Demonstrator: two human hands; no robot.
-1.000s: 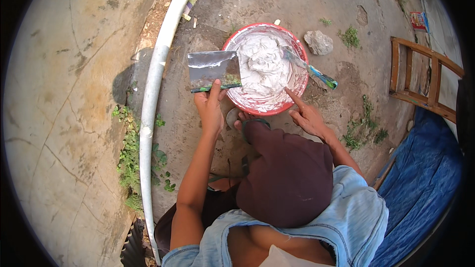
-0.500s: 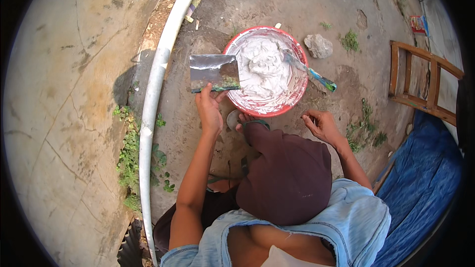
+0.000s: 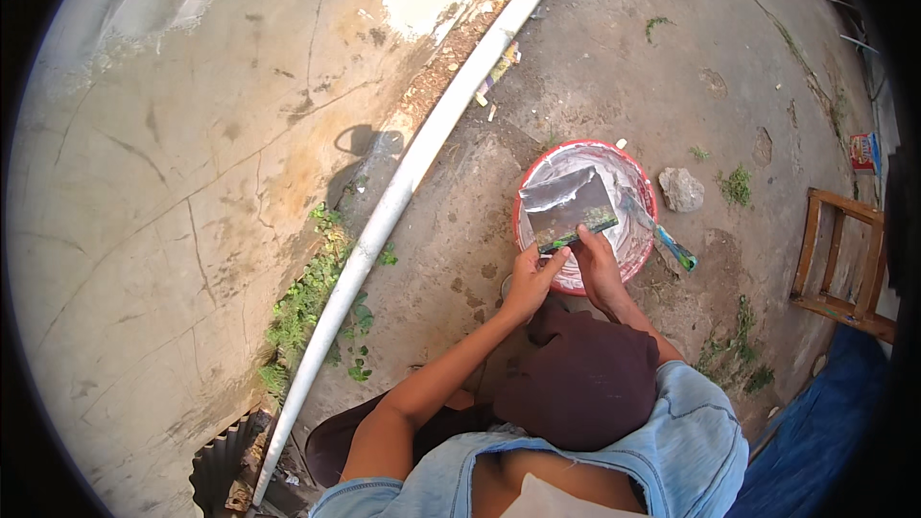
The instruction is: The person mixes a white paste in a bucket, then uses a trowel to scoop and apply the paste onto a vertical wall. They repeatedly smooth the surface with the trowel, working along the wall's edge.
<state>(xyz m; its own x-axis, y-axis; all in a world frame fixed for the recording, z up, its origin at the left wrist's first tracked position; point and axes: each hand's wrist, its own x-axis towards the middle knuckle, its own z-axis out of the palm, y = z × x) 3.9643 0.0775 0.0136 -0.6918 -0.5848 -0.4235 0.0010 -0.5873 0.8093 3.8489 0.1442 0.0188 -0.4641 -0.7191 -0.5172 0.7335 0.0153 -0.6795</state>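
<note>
The probably light, springy scraper (image 3: 570,203) is well pinched at its dark edge (image 3: 605,224) by left hand (image 3: 531,280) and right hand (image 3: 597,266), fingers closed.

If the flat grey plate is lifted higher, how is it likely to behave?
The plate is probably stiff: it looks unbent, though the left hand and right hand hold only its near edge. Looking thin, it may be light. White paste along its far edge could make that edge slippery.

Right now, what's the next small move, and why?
Probably free the right hand for the blue-handled tool: the left hand also grips the flat plate, and the tool's handle juts out of the red basin, close by.
</note>
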